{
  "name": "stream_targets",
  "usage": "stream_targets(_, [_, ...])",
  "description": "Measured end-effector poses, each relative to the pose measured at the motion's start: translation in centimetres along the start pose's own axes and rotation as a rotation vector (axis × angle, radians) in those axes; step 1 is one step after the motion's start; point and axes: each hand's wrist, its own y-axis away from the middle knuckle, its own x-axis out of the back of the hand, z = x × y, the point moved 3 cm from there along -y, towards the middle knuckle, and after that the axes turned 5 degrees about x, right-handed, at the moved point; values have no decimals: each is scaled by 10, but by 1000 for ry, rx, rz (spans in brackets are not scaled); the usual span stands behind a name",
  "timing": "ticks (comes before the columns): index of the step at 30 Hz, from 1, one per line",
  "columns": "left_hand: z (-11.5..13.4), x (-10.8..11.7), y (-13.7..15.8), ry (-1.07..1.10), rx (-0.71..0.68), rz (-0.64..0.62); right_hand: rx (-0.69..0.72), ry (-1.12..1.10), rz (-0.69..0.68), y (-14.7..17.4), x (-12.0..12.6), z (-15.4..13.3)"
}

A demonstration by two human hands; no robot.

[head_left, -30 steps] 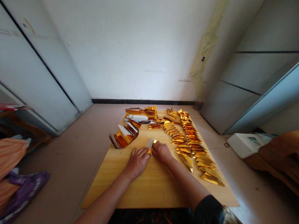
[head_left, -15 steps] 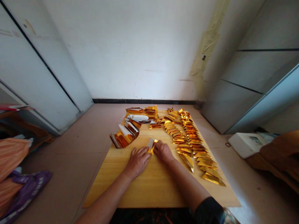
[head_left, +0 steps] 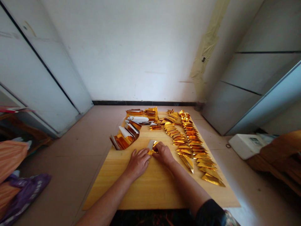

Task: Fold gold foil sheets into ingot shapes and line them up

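A small sheet of gold foil paper (head_left: 151, 144), partly folded with its pale side showing, lies near the middle of the wooden board. My left hand (head_left: 138, 161) rests flat on the board, its fingers stretched out and fingertips on the paper's left edge. On the other side, my right hand (head_left: 163, 153) has its fingers curled and pinched on the paper's right part. Much of the fold is hidden beneath the fingers. To the right lie rows of folded gold paper pieces (head_left: 195, 144); one folded piece (head_left: 187, 163) is close to my right forearm.
Fanned stacks of gold foil sheets (head_left: 123, 138) lie at the board's left, with more gold sheets (head_left: 150, 112) and a white bundle (head_left: 138, 119) behind. The wooden board (head_left: 141, 194) has a white wall beyond. A purple bag (head_left: 30, 191) sits on the floor at left.
My right fingers have shifted slightly on the paper, bending its right part over more. My left hand stays in place. The whole view has moved a little.
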Motion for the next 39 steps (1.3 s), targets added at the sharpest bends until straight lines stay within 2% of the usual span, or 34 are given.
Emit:
stream_targets(10, [6, 3, -4, 26, 44, 53, 11, -94, -5, -3, 2, 7])
stream_targets(14, [17, 5, -14, -7, 102, 134, 53, 27, -11, 1, 11, -1])
stream_targets(18, [20, 4, -22, -29, 138, 154, 93, 199, -21, 9, 19, -7])
stream_targets(25, [1, 6, -24, -28, 34, 127, 111, 318, -58, 18, 17, -17])
stream_targets(29, [-8, 11, -28, -62, -42, 142, 110, 324, -89, 17, 15, -23])
stream_targets(32, [-9, 7, -32, -61, -110, 103, 119, 323, -118, 16, 12, -24])
stream_targets(39, [-8, 2, -32, -89, -98, 87, 190, 311, -153, 16, 18, -14])
